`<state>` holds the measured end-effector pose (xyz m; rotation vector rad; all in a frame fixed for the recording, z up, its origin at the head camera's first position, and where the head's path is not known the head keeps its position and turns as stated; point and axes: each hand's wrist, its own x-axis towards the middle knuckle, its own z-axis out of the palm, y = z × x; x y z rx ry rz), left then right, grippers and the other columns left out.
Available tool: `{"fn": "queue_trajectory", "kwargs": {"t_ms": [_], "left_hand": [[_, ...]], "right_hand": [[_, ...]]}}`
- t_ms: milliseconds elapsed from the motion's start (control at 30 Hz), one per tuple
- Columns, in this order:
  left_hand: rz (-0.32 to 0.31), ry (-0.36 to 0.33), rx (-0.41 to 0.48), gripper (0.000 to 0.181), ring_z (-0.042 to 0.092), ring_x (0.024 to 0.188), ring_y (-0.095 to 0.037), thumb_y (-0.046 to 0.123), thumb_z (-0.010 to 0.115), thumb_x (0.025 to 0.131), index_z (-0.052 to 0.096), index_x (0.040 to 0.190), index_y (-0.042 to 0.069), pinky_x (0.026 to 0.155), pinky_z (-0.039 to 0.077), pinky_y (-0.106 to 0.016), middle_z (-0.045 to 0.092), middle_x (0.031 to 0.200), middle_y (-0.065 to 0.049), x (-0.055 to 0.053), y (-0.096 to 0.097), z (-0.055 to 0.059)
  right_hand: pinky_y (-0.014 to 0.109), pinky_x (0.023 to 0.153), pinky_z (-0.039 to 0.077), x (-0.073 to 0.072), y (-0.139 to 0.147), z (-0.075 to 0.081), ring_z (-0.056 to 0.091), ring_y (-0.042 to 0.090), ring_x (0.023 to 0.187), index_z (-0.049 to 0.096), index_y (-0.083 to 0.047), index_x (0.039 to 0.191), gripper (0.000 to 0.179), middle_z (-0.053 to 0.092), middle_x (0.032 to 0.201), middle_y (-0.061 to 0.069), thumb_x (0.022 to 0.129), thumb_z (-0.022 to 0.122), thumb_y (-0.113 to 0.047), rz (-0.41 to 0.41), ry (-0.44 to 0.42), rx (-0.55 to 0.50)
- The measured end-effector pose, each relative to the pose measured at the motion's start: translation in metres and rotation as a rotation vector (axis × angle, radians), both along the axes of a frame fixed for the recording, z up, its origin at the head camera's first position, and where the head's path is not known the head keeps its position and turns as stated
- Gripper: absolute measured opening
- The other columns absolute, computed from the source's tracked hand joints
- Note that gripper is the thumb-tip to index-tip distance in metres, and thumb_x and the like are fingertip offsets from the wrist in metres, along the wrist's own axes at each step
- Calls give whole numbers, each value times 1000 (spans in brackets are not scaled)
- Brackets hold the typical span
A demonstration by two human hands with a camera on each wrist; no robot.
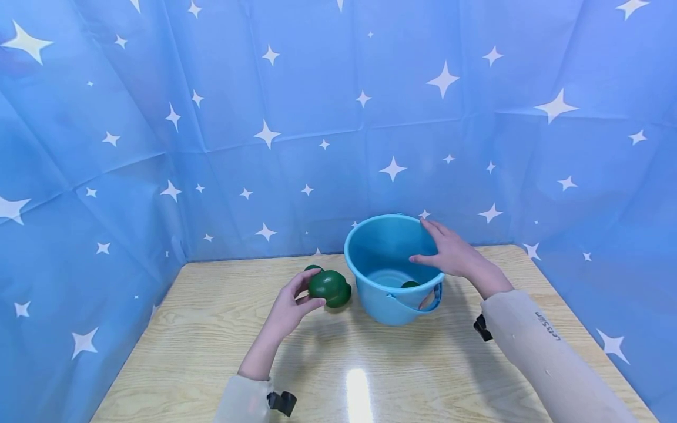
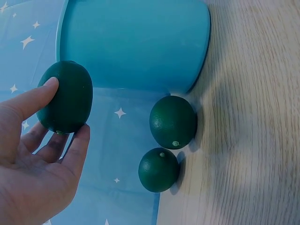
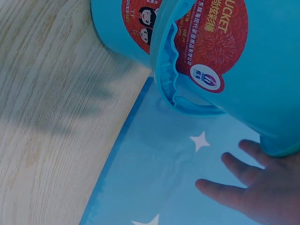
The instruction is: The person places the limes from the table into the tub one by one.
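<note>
My left hand [image 1: 290,302] holds a dark green lime [image 2: 70,98] between thumb and fingers, raised beside the bucket's left side. Two more limes stand on the table below it; in the left wrist view the larger lime [image 2: 173,122] sits nearer the bucket and the smaller lime [image 2: 158,169] beside it. A light blue bucket [image 1: 388,305] stands upright, with part of another green lime [image 1: 410,284] showing inside. At the bucket's right rim is my right hand [image 1: 449,249], its fingers spread and mostly straight, the thumb reaching over the opening.
The bucket's handle [image 3: 164,70] hangs down on its near right side, by a red label [image 3: 213,42]. The pale wooden table [image 1: 211,352] ends at a blue star-patterned cloth [image 1: 317,176] behind and on both sides.
</note>
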<state>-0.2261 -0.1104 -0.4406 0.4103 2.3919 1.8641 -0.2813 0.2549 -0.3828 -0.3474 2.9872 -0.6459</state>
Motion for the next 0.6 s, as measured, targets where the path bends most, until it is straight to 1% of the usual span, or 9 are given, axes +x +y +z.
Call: {"fn": "queue_trajectory", "kwargs": {"t_ms": [367, 600], "left_hand": [[-1, 7, -13, 58, 54, 130, -29, 6, 74, 88, 54, 141, 15, 107, 51, -45, 56, 140, -10, 0, 1, 2], [-2, 15, -11, 57, 55, 129, -29, 8, 74, 88, 54, 141, 17, 107, 51, -44, 57, 140, -10, -1, 1, 4]], "right_hand": [[77, 109, 29, -1, 0, -1, 18, 56, 146, 11, -5, 160, 104, 15, 163, 29, 89, 64, -59, 0, 3, 4], [77, 109, 28, 0, 0, -1, 17, 56, 146, 10, -5, 160, 104, 14, 163, 29, 90, 64, -58, 3, 0, 3]]}}
